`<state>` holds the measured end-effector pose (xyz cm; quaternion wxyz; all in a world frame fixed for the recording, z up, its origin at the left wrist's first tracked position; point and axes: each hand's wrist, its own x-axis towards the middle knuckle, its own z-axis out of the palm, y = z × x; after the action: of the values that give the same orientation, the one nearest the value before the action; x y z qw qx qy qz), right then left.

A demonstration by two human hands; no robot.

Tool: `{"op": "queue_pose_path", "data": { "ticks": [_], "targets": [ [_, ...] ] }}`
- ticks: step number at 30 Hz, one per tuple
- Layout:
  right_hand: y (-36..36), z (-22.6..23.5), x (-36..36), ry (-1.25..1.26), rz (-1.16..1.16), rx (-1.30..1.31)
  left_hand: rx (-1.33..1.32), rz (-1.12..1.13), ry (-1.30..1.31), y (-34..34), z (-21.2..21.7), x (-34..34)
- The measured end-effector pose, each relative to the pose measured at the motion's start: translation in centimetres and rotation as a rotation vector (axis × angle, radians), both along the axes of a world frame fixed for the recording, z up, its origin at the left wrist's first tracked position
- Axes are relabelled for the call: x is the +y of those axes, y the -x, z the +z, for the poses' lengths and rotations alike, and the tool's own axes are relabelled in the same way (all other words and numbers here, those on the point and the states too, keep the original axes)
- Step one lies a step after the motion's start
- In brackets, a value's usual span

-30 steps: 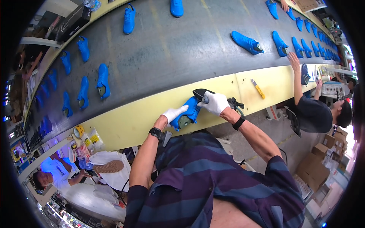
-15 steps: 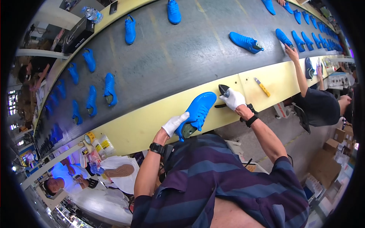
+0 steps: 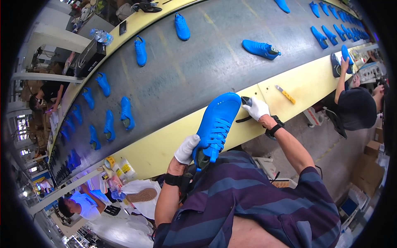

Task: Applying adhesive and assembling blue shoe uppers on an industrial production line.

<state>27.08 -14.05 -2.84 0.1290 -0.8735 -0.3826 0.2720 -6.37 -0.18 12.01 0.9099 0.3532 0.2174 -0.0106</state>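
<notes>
My left hand (image 3: 187,149), in a white glove, grips a blue lace-up sneaker (image 3: 217,124) around its heel and side. The sneaker is tilted, its toe up toward the right and its laced upper facing me. My right hand (image 3: 258,108), also gloved, is closed around a small black tool (image 3: 247,101) beside the sneaker's toe. Toe and fingers partly hide that tool, so its kind is unclear. Just below it, a black strap-like piece (image 3: 244,119) lies on the pale yellow ledge (image 3: 165,149).
A dark conveyor belt (image 3: 178,82) carries several blue sneakers. A yellow utility knife (image 3: 285,94) lies on the ledge to the right. Tape (image 3: 109,162) and packets are at the left. A co-worker (image 3: 357,99) at the right holds a blue shoe (image 3: 346,56).
My left hand has raised the sneaker nearer to me, its toe now close to my right hand. The co-worker has lifted a blue shoe off the belt. My view has shifted slightly.
</notes>
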Motion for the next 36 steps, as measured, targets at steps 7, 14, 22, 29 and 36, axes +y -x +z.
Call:
{"op": "queue_pose_path", "data": {
  "ticks": [7,14,22,29,36],
  "targets": [
    [0.2,-0.3,-0.3,-0.029,-0.013,-0.004,0.005,0.09,-0.031,0.9,-0.5,-1.4],
    [0.1,-1.0,-0.3,-0.033,-0.006,-0.007,0.19,0.272,0.375,-0.3,-0.2,-2.1],
    [0.0,-0.9,-0.6,-0.097,-0.01,-0.043,0.252,0.37,0.715,-0.9,-6.0,-1.6],
    [5.6,12.7,-1.4,-0.347,0.078,0.226,0.338,0.36,0.744,-4.0,-8.0,-1.3],
    [9.9,18.4,2.1,-0.278,0.427,0.178,0.526,0.326,0.564,-7.6,-7.5,-2.2]
  ]
}}
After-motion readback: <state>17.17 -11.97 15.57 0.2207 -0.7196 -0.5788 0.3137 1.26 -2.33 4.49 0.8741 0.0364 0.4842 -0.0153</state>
